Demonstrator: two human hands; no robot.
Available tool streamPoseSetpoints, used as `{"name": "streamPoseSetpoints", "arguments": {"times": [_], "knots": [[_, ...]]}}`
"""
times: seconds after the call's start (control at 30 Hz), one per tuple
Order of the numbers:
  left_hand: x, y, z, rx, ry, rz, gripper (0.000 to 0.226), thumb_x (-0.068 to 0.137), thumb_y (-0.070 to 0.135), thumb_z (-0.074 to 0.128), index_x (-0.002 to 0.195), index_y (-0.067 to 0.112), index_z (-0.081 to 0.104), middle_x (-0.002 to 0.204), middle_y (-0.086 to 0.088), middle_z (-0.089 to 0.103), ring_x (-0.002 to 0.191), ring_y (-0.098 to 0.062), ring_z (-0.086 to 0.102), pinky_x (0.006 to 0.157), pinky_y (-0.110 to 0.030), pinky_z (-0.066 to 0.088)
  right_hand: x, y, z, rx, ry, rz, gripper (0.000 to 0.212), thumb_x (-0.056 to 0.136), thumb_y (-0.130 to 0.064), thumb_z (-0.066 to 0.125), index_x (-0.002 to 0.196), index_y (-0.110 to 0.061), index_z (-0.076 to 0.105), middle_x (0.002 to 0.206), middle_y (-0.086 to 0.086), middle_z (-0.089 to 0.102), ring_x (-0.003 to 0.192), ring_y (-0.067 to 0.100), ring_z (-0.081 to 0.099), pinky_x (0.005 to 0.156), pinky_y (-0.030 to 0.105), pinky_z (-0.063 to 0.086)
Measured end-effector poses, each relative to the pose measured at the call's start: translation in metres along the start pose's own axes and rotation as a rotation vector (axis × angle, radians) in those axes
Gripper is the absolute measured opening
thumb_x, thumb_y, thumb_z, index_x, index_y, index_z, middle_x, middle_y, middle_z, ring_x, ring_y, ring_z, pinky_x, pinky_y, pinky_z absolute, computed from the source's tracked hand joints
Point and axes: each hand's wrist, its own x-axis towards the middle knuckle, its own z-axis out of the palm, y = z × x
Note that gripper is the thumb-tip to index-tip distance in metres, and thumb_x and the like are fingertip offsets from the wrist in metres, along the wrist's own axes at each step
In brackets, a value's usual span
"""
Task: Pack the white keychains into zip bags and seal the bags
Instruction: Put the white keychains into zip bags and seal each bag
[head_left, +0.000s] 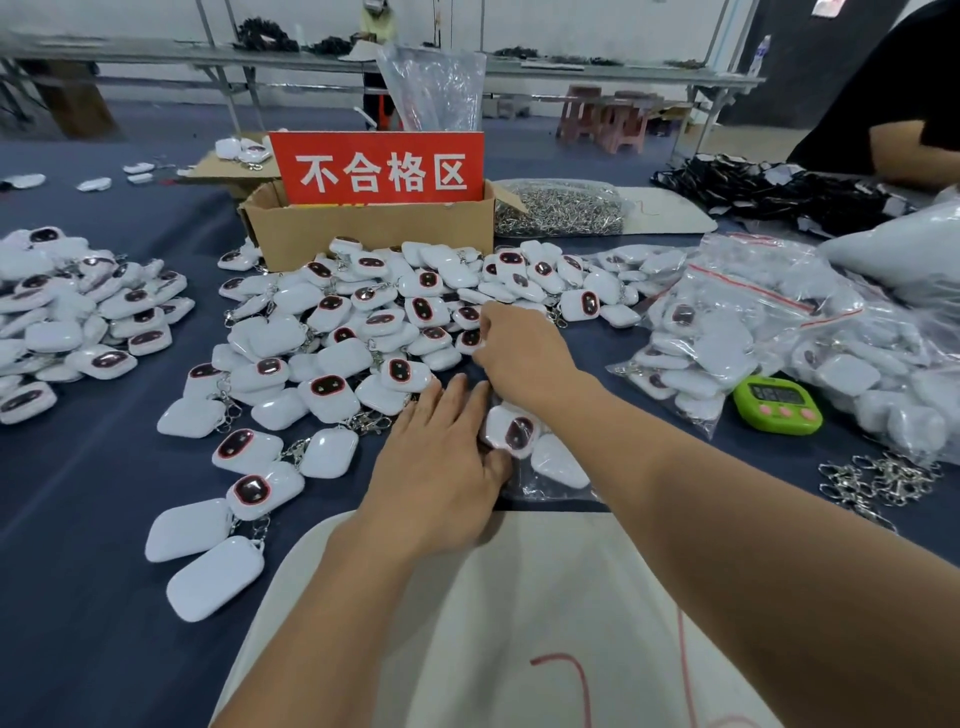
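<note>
A big heap of white keychains (337, 338) with dark oval faces lies on the blue table in front of me. A clear zip bag (553, 480) lies flat just right of my left hand (441, 462); inside it I see a keychain face up (511, 431) and another face down. My left hand rests on the bag's left side with straight fingers, the thumb touching the bag by the face-up keychain. My right hand (519, 353) reaches over the bag to the heap's near edge, its fingers curled round a white keychain (479, 344) that is mostly hidden.
A cardboard box (374, 228) with a red sign stands behind the heap, a bag of metal rings (561, 208) beside it. Filled zip bags (737, 332), a green timer (777, 404) and loose clasps (878, 483) lie right. Another keychain pile (78, 312) lies left. A person's arm (909, 150) is far right.
</note>
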Motion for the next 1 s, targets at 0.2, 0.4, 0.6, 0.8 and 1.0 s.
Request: {"name": "streamPoseSetpoints", "arguments": {"times": [0.2,0.4,0.6,0.8,1.0], "knots": [[-0.003,0.001,-0.004,-0.105,0.092,0.016,0.065,0.096,0.042,0.052,0.155,0.021,0.033,0.156,0.007,0.035,0.145,-0.014,0.027,0.122,-0.031,0.018,-0.013,0.006,-0.017,0.229,-0.020,0.188,0.030,0.079,-0.007,0.080,0.107,-0.016,0.070,0.112,0.006,0.072,0.104,0.026,0.067,0.080,0.031,0.052],[-0.007,0.003,0.002,-0.021,0.046,-0.038,0.073,0.102,0.048,0.039,0.164,0.023,0.011,0.172,0.005,0.006,0.158,-0.014,0.001,0.128,-0.035,0.001,-0.060,0.024,-0.055,0.626,0.267,0.305,0.022,0.079,-0.013,0.080,0.084,-0.028,0.065,0.088,-0.003,0.072,0.081,0.023,0.071,0.074,0.042,0.060],[-0.009,0.005,0.002,-0.005,0.029,-0.066,0.076,0.102,0.053,0.035,0.165,0.024,0.003,0.173,0.004,-0.004,0.158,-0.015,-0.005,0.128,-0.036,0.000,-0.117,0.050,-0.049,1.133,0.257,0.501,0.020,0.085,0.004,0.069,0.090,-0.015,0.064,0.069,0.004,0.067,0.048,0.013,0.057,0.042,0.021,0.041],[-0.012,0.014,0.001,-0.028,0.186,-0.065,0.073,0.100,0.055,0.044,0.163,0.021,0.025,0.169,0.003,0.023,0.156,-0.014,0.015,0.127,-0.033,0.008,-0.127,0.065,-0.039,1.100,0.305,0.544,0.022,0.083,0.001,0.071,0.090,-0.019,0.067,0.072,0.003,0.068,0.045,0.014,0.056,0.041,0.019,0.040],[-0.013,0.036,-0.009,-0.307,0.474,0.083,0.054,0.086,0.009,0.051,0.134,0.026,0.067,0.108,0.009,0.070,0.105,-0.014,0.056,0.097,-0.026,0.035,-0.121,0.066,-0.039,1.108,0.280,0.564,0.021,0.083,-0.002,0.071,0.088,-0.021,0.068,0.075,0.001,0.069,0.046,0.012,0.057,0.042,0.019,0.042]]}}
